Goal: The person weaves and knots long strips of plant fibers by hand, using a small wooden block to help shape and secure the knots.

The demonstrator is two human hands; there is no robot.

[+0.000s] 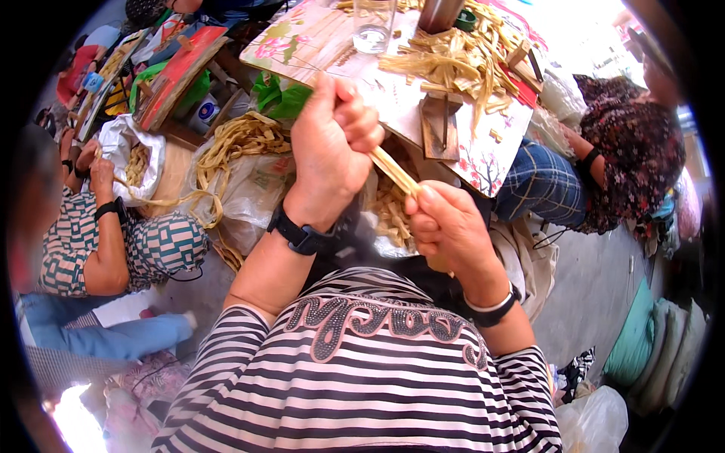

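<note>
My left hand (330, 143) is closed around one end of a pale yellow dried strip (394, 170), raised near the table's front edge. My right hand (445, 226), lower and to the right, grips the other part of the strip, which runs straight and diagonal between both hands. A small wooden block tool (439, 128) rests on the printed tabletop (487, 162), behind and above my right hand. A pile of similar strips (445, 68) lies on the table, and pale pieces (393, 226) are heaped below it, behind the strip I hold.
A glass (372, 30) stands on the table. Bags with coiled strips (230, 147) lie to the left. A co-worker in patterned clothing (83, 249) sits left; another in dark floral (627, 158) sits right. A red-topped bench (177, 72) is back left; stuffed sacks (649, 347) lie at lower right.
</note>
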